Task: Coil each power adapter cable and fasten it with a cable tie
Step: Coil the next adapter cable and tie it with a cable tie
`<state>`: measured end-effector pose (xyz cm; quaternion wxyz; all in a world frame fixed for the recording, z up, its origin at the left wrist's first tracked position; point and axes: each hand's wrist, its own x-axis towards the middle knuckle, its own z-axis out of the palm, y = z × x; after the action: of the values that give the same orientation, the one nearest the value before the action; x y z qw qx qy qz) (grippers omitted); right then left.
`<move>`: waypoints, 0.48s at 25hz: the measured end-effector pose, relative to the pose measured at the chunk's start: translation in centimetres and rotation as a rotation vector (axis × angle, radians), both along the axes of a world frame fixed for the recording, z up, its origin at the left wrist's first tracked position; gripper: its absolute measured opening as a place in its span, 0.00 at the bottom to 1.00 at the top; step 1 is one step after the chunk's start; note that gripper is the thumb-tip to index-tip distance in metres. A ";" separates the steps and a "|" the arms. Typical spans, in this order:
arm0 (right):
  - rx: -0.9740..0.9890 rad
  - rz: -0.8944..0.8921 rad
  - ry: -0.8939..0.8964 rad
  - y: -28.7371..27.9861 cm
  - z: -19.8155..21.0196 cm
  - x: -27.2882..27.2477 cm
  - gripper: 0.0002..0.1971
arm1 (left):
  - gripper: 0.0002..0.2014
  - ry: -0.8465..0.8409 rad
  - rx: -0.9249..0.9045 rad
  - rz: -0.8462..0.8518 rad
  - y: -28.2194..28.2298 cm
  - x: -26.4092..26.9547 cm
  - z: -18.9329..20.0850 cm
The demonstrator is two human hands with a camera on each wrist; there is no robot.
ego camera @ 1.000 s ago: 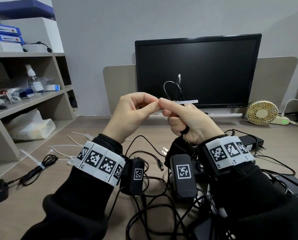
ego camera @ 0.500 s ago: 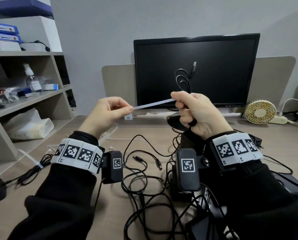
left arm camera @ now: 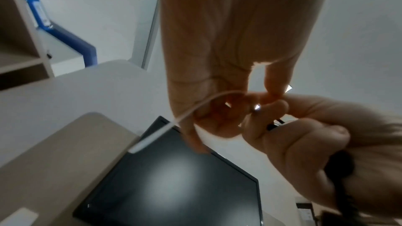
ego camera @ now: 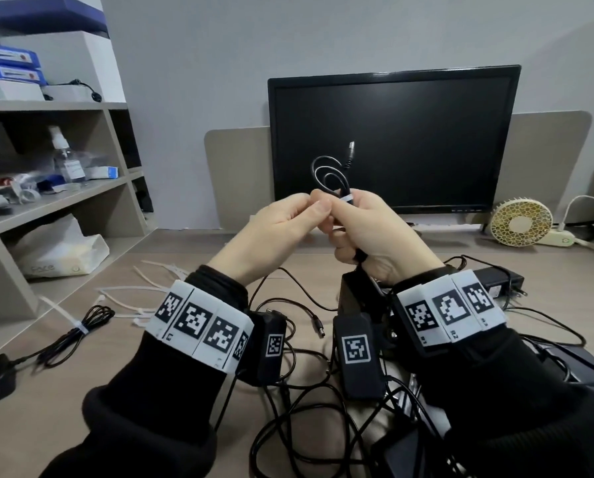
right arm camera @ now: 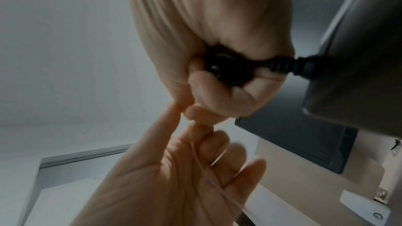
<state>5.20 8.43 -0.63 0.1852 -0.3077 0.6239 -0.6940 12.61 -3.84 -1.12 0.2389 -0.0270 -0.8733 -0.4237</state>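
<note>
Power adapter cable [ego camera: 330,175], thin, black and round in section, is held raised in front of the monitor [ego camera: 392,139], gathered into small loops with its barrel plug pointing up; the right hand [ego camera: 375,232] is clenched around the bundle; a white cable tie [left arm camera: 187,114], a flat flexible plastic strip, circles the loops; the left hand [ego camera: 282,229] pinches its tail. Judged step: cinching the tie; the next move calls for a steady pull while the coil is kept compact.
</note>
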 end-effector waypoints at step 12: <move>-0.069 -0.014 0.013 -1.1 1.8 4.2 0.15 | 0.33 0.178 0.110 0.236 -0.8 4.4 0.7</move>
<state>9.41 7.31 1.13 0.1657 -0.3142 0.6029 -0.7144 16.97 -4.63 -0.46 0.3644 0.0515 -0.8213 -0.4358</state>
